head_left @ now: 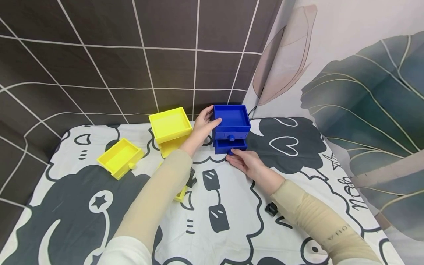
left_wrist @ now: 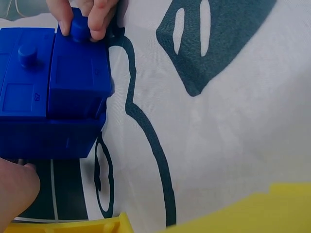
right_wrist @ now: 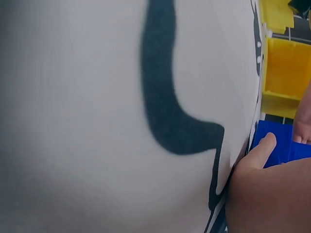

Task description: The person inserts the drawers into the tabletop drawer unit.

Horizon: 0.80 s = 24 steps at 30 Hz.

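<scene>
A small blue drawer cabinet point(head_left: 231, 117) with an open tray top stands upright at the back of the cloth. Its lower drawer point(head_left: 222, 145) is partly out; the upper drawer point(left_wrist: 24, 73) sits flush in the cabinet. My left hand point(head_left: 202, 127) grips the cabinet's left side, thumb over the top rim, the other fingers partly hidden behind. Low at the front, my right hand point(head_left: 246, 162) pinches the round knob point(left_wrist: 80, 26) of the lower drawer between thumb and fingers. In the right wrist view, the right thumb point(right_wrist: 262, 150) lies against the blue drawer front.
Left of the blue cabinet stands a yellow cabinet point(head_left: 170, 125) with an open lower slot. A loose yellow drawer point(head_left: 120, 156) lies farther left. Another yellow piece point(head_left: 180, 195) is mostly hidden under the left forearm. A small black object point(head_left: 271, 209) lies beside the right forearm.
</scene>
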### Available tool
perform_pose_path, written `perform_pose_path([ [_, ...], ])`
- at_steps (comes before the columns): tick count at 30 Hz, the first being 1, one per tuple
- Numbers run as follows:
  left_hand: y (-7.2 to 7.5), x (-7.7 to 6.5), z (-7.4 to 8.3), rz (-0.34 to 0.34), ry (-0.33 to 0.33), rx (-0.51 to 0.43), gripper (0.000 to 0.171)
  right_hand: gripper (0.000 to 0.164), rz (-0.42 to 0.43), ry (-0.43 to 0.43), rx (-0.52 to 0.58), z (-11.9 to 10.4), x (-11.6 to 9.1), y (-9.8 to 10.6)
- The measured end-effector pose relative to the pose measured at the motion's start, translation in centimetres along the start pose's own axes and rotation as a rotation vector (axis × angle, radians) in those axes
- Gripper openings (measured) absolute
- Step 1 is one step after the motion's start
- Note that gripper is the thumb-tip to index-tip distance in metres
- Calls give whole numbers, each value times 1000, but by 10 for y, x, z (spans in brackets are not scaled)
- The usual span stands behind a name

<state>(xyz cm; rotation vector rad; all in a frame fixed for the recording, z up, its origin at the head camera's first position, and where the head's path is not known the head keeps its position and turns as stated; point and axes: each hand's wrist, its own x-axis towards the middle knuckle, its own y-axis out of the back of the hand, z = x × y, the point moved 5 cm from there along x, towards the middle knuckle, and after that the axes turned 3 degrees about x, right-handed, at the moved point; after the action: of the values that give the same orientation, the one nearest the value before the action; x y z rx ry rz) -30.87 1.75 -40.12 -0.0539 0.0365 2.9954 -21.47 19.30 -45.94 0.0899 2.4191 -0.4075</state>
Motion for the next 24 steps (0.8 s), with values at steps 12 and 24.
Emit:
perform_pose_path([
  [12,-1,-3,3,-10,9,19,66,12,-22,-22,59,-8,9,-4],
  [24,-2,-4,1,-5,0,2,65,10,9,-20,84,-14,21,-9],
])
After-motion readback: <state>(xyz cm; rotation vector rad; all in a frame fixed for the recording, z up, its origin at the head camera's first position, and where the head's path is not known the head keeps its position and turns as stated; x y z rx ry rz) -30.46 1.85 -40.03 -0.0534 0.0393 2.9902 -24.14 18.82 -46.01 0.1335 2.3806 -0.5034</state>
